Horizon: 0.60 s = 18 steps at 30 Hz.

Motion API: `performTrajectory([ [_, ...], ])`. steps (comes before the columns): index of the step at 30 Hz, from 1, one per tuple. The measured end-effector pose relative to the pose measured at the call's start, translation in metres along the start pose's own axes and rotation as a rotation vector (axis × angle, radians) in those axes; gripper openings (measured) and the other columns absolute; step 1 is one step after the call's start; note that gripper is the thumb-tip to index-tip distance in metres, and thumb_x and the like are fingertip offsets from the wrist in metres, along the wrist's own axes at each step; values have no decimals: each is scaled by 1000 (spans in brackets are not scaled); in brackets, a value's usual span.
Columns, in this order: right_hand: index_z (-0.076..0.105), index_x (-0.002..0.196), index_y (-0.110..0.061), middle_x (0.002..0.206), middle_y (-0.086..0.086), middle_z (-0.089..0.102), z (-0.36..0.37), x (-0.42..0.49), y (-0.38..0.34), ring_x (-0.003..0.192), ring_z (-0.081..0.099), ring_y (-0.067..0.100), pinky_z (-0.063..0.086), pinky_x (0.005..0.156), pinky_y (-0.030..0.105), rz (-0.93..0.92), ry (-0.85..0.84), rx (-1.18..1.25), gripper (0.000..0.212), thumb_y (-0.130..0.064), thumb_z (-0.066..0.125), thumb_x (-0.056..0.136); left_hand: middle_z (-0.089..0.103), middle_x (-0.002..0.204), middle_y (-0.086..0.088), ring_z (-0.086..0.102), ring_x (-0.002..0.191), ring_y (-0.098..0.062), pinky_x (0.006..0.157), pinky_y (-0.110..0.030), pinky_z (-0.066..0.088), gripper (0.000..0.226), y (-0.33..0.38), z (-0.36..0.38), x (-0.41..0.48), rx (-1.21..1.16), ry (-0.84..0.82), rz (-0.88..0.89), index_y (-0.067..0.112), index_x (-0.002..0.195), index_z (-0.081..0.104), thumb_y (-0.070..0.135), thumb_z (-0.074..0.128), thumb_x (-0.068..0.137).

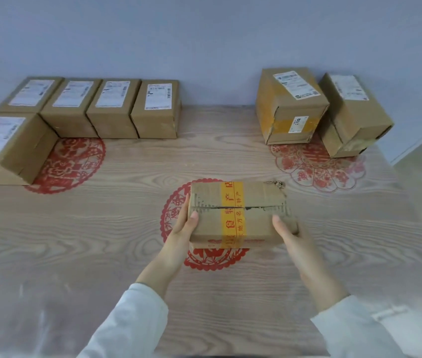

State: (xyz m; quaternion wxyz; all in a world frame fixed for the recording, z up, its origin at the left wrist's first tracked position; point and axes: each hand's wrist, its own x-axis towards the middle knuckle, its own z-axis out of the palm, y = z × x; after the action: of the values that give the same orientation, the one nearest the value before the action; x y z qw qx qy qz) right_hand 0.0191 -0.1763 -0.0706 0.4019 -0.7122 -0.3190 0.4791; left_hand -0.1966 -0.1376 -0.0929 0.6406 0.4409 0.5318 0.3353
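Observation:
A worn cardboard box (254, 213) with a yellow tape band printed in red characters is at the table's middle, over a red paper-cut decal (173, 210). My left hand (182, 228) grips its left side, thumb on top and fingers along the side. My right hand (292, 239) grips its right side, thumb on top. Whether the box rests on the table or is slightly lifted, I cannot tell.
Several labelled cardboard boxes (117, 109) stand in a row at the back left, one more (5, 148) in front at the far left. Two boxes (290, 107) (354, 115) stand at the back right. The wood-grain table (101, 241) meets a wall behind.

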Motion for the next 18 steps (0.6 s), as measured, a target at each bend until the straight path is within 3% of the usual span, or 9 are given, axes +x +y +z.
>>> performTrajectory([
  [3, 41, 140, -14, 125, -4, 54, -1, -4, -8, 119, 49, 16, 37, 93, 29, 46, -19, -124, 59, -45, 53, 91, 40, 142, 14, 37, 128, -4, 101, -24, 30, 53, 15, 4, -8, -37, 19, -74, 38, 150, 19, 33, 39, 101],
  [6, 9, 152, -13, 159, 7, 17, -3, -6, -12, 146, 15, 23, 20, 116, 41, 83, 28, -304, 86, -49, 56, 89, 36, 147, 10, 35, 130, -7, 103, -23, 29, 54, 28, 7, -12, -64, 64, -104, 31, 150, 19, 21, 40, 102],
  [8, 2, 152, -11, 160, 8, -1, -3, -8, -19, 147, -4, 23, 6, 120, 43, -7, 84, -456, 88, -45, 55, 91, 33, 143, 14, 30, 133, -6, 104, -22, 24, 57, 33, 9, -13, -49, 80, -112, 28, 152, 13, 21, 41, 102],
  [11, -1, 151, -6, 159, 11, -8, 1, -9, -28, 145, -16, 21, -10, 118, 36, -246, 93, -717, 82, -45, 45, 96, 27, 152, 9, 24, 137, -6, 109, -24, 20, 64, 36, 14, -14, 34, 91, -88, 27, 152, 6, 30, 43, 100],
  [14, -6, 151, -8, 157, 5, -17, 10, -5, -31, 139, -26, 15, -18, 113, 30, -419, 47, -928, 77, -48, 33, 98, 24, 156, 6, 23, 142, -12, 111, -28, 21, 66, 37, 19, -8, 64, 163, -85, 27, 153, 6, 35, 44, 99],
  [18, -7, 150, -11, 155, 2, -20, 19, 12, -36, 138, -29, 15, -23, 110, 27, -552, -39, -1057, 72, -52, 17, 96, 9, 160, 6, 7, 147, -8, 118, -31, 11, 63, 35, 24, 4, 251, 247, 24, 29, 152, 11, 32, 44, 100],
])
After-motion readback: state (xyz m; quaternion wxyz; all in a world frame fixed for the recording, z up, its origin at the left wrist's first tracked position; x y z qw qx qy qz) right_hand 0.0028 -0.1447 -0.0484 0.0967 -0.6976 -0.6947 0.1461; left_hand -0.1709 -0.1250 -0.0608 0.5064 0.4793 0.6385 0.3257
